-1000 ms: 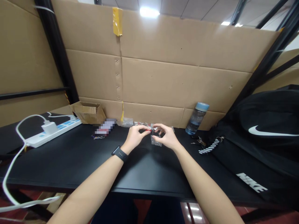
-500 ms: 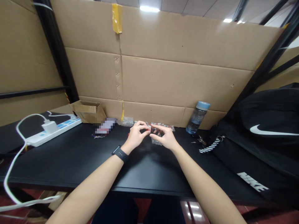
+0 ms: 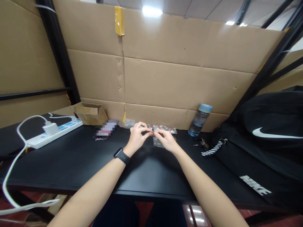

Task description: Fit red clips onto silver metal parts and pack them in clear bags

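Pinching together near the far middle of a black table (image 3: 82, 167), a person's two bare hands meet fingertip to fingertip. The left hand (image 3: 136, 138), with a dark watch (image 3: 121, 156) on its wrist, has its thumb and forefinger nearly closed, the other fingers loosely curled. The right hand (image 3: 167, 141) mirrors it, thumb and forefinger also drawn together. Between the two pinches is a small item (image 3: 153, 130), dark with a touch of red, too small and too covered to identify. Just below it, beside the right hand's fingers, lies a clear plastic packet (image 3: 157, 142); behind the hands, more clear packets (image 3: 171, 130) with red spots line the foot of a cardboard wall (image 3: 153, 82). The readable branding is at right: a large black bag (image 3: 236, 167) bears a white Nike swoosh (image 3: 274, 133) and, lower down, the word "NIKE" in pale block capitals (image 3: 255, 185). A black-and-white striped strap (image 3: 211, 149) is attached to it, with keys (image 3: 204, 143) close by. A clear bottle with a blue lid (image 3: 200, 120) stands near the wall. At left are an open cardboard box (image 3: 92, 118), an object blurred into pixels (image 3: 107, 128), its writing hidden, and a white power strip (image 3: 40, 142) with a plug (image 3: 50, 128) in it.
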`<state>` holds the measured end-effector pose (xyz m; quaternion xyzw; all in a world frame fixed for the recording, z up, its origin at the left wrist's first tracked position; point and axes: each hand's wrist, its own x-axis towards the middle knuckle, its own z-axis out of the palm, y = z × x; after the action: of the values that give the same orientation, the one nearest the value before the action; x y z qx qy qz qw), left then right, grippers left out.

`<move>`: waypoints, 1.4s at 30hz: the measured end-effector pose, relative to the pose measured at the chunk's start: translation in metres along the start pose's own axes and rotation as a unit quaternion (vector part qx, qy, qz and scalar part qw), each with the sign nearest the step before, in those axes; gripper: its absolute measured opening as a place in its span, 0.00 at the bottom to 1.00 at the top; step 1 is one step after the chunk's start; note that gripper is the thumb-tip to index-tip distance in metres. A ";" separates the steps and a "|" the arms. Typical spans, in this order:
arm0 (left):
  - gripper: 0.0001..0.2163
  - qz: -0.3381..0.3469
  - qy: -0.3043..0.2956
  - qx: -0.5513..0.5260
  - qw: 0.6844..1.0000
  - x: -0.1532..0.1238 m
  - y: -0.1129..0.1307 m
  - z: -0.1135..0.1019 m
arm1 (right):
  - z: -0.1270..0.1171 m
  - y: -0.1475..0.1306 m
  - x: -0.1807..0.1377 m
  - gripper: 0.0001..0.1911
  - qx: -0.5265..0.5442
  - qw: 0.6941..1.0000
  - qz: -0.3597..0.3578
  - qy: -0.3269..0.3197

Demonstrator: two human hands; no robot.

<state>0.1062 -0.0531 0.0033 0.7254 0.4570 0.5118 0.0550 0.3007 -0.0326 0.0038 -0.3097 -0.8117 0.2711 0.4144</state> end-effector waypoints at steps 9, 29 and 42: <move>0.04 0.025 -0.039 0.034 0.998 0.001 -0.005 0.001 | 0.004 0.008 0.001 0.12 -0.036 0.998 -0.013 0.058; 0.11 -0.021 -0.190 -0.155 0.969 -0.004 -0.009 0.005 | -0.002 0.000 -0.003 0.04 -0.171 0.982 -0.080 -0.012; 0.08 0.039 -0.261 0.098 0.960 -0.007 -0.031 0.010 | -0.072 0.058 -0.007 0.10 -0.272 0.961 0.033 0.024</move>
<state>0.0951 -0.0363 -0.0234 0.8529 0.4456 0.2598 0.0810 0.3809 0.0137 -0.0040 -0.4439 -0.8340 0.0461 0.3246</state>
